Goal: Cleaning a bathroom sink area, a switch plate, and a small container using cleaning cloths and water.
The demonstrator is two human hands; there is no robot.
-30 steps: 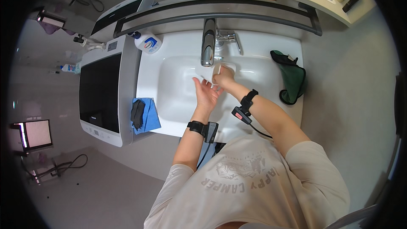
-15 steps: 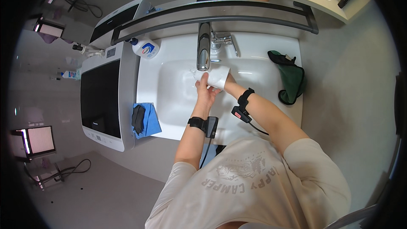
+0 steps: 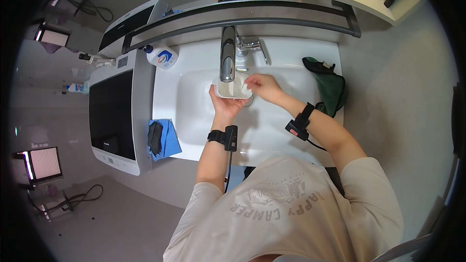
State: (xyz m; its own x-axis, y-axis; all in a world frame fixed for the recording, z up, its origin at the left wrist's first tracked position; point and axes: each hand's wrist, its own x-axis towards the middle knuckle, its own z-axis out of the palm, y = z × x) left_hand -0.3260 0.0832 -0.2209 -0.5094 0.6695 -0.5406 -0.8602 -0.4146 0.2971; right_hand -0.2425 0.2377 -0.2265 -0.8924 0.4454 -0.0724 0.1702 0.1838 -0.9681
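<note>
Left hand (image 3: 225,106) cupped under a white cup (image 3: 232,89), gripping it below the tap (image 3: 227,58) over the basin (image 3: 194,102). Right hand (image 3: 259,86) pinches the cup's rim w/ fingertips. Basin room open both sides; blue cloth (image 3: 167,138) at left edge, green cloth (image 3: 330,85) right.

Tall chrome faucet spout (image 3: 227,58) hides part of the small white cup (image 3: 233,89); cup contents not discernible.
</note>
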